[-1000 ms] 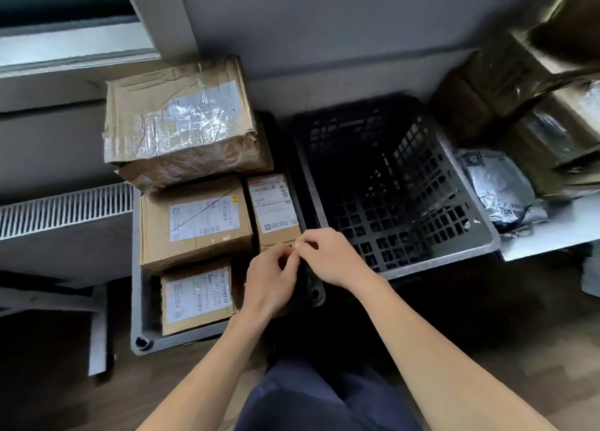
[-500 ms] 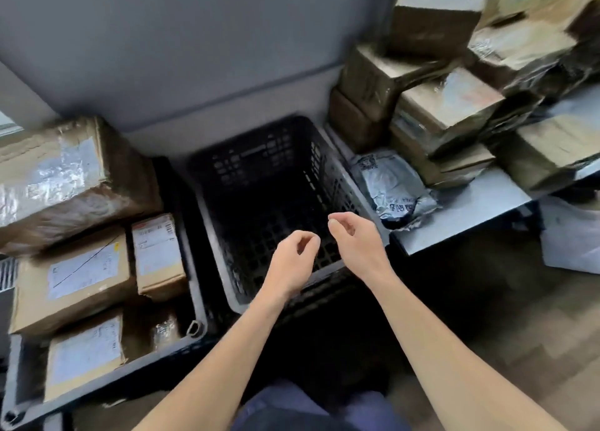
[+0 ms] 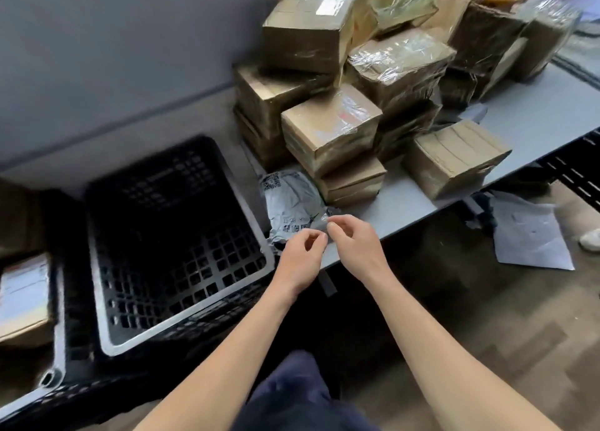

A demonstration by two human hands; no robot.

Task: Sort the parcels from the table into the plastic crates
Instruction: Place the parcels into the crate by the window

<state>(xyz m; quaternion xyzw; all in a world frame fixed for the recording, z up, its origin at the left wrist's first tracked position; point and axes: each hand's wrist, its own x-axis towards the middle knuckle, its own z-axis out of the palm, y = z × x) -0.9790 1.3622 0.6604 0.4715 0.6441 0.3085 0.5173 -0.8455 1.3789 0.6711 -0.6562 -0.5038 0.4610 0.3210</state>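
A crumpled grey mailer bag (image 3: pixel 289 203) lies on the near left corner of the grey table (image 3: pixel 406 203), beside an empty black plastic crate (image 3: pixel 97 284) on the floor. My right hand (image 3: pixel 355 244) pinches the bag's crumpled near corner with thumb and forefinger. Just left of it, my left hand (image 3: pixel 300 253) hovers loosely curled at the bag's lower edge, with nothing seen in it. A second crate (image 3: pixel 60 326) at far left holds labelled cardboard boxes (image 3: pixel 24 296).
Taped cardboard parcels (image 3: pixel 331 128) are piled high on the table behind the bag, one box (image 3: pixel 454 158) near the front edge. A flat grey bag (image 3: pixel 529 236) lies on the floor under the table. A person's shoe (image 3: pixel 591 240) shows at the right edge.
Both hands left the box-filled crate, passed over the empty crate and reached right to the grey mailer bag. My view swung right toward the table.
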